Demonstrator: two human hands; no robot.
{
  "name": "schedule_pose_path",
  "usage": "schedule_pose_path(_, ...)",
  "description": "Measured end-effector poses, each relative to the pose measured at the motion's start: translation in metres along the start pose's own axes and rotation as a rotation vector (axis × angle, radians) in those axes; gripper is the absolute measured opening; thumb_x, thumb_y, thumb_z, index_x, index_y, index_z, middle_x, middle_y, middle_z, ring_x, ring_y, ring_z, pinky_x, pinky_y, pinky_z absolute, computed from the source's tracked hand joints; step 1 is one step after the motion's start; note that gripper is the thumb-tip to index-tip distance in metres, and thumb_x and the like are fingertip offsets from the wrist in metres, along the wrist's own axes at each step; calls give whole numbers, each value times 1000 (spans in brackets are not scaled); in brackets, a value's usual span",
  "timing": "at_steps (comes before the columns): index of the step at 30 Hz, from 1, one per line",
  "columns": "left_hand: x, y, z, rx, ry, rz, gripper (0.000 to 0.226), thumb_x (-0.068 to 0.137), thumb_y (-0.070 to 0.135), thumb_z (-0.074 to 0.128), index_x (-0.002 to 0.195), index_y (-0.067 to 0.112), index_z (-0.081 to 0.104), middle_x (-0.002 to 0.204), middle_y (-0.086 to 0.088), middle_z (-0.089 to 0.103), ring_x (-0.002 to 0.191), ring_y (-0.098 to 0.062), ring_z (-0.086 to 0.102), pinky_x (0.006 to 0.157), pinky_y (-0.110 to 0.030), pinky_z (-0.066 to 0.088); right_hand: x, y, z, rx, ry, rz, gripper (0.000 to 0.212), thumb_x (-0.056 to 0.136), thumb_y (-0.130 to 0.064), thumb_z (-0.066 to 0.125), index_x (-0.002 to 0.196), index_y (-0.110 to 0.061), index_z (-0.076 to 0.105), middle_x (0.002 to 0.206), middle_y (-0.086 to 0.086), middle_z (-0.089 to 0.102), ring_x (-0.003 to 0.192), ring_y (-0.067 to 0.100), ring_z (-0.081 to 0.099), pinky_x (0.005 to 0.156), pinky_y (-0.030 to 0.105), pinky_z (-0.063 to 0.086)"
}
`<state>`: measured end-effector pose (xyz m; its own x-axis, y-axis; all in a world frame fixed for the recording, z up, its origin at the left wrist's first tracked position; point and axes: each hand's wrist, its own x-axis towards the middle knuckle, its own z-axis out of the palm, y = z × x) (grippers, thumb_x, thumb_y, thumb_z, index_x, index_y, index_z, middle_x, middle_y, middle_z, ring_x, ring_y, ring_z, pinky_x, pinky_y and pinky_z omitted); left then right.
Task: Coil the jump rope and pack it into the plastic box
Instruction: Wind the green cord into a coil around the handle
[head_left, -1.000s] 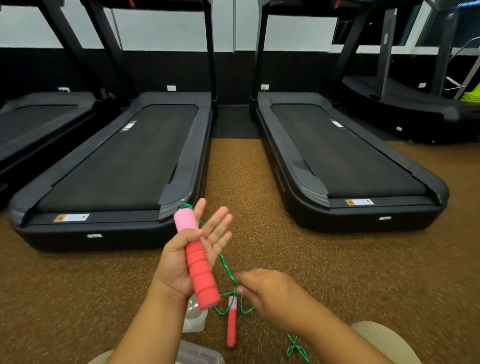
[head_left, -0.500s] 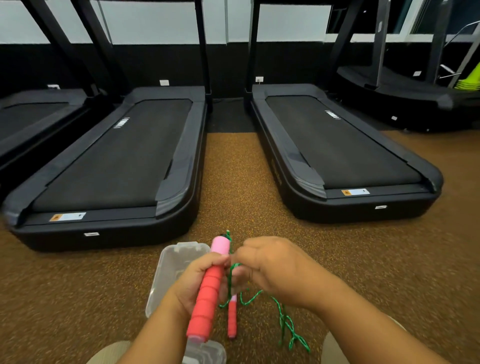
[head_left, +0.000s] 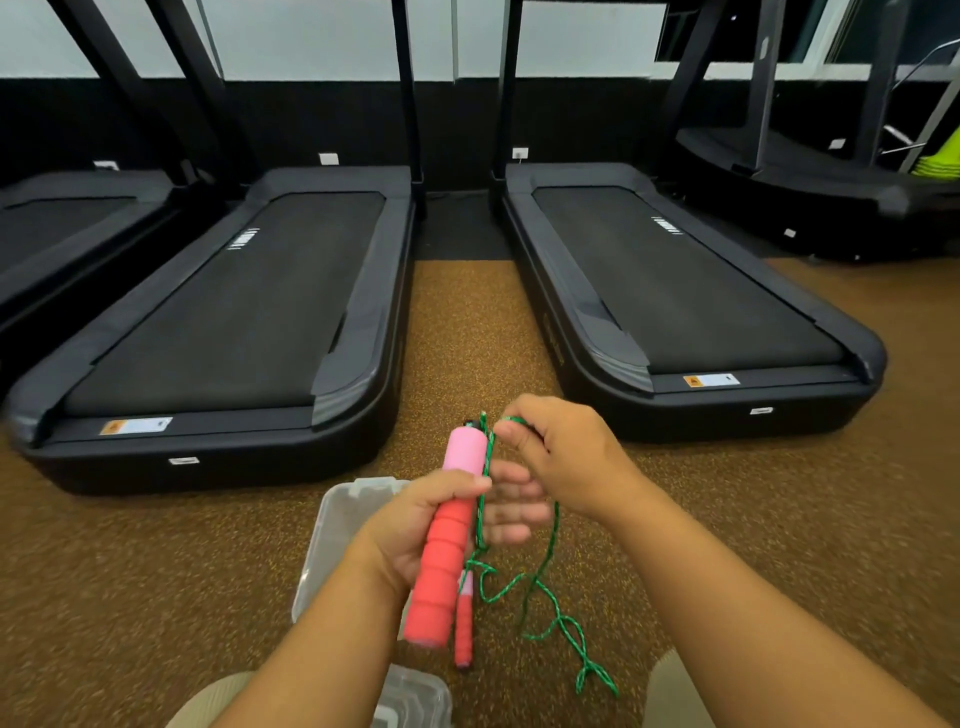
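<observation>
My left hand (head_left: 415, 535) grips a jump rope handle (head_left: 447, 540), pink at the top and red ribbed foam below, held nearly upright. The green cord (head_left: 540, 571) leaves the handle's top, where my right hand (head_left: 566, 457) pinches it, and one strand runs down beside the handle over my left fingers. More cord falls in loose bends to the floor. The second handle (head_left: 464, 623) lies on the floor under the first. A clear plastic box (head_left: 332, 525) sits on the floor behind my left hand, partly hidden by it.
A clear plastic lid (head_left: 415, 699) lies at the bottom edge between my knees. Two black treadmills (head_left: 234, 322) (head_left: 675, 306) stand ahead, with a strip of brown speckled floor (head_left: 462, 338) between them. More machines are at the far left and far right.
My right hand has lifted the cord from beside the handle's middle up to its top. My left thumb now clamps the handle. The view has shifted slightly.
</observation>
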<state>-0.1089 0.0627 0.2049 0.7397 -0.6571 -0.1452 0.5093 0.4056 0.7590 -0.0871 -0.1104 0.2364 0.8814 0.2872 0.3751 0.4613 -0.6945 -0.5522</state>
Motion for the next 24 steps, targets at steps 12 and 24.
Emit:
schedule_pose_path(12, 20, 70, 26, 125, 62, 148, 29, 78, 0, 53, 106, 0, 60, 88, -16, 75, 77, -23, 74, 64, -24, 60, 62, -16, -21, 62, 126, 130, 16, 95, -31, 52, 82, -31, 62, 65, -13, 54, 71, 13, 51, 67, 31, 41)
schedule_pose_path(24, 17, 80, 26, -138, 42, 284, 44, 75, -6, 57, 119, -10, 60, 119, -30, 62, 108, -36, 65, 95, -39, 49, 32, -32, -13, -141, -139, 131, 24, 99, -23, 42, 99, -8, 61, 100, 14, 68, 80, 25, 56, 70, 33, 44)
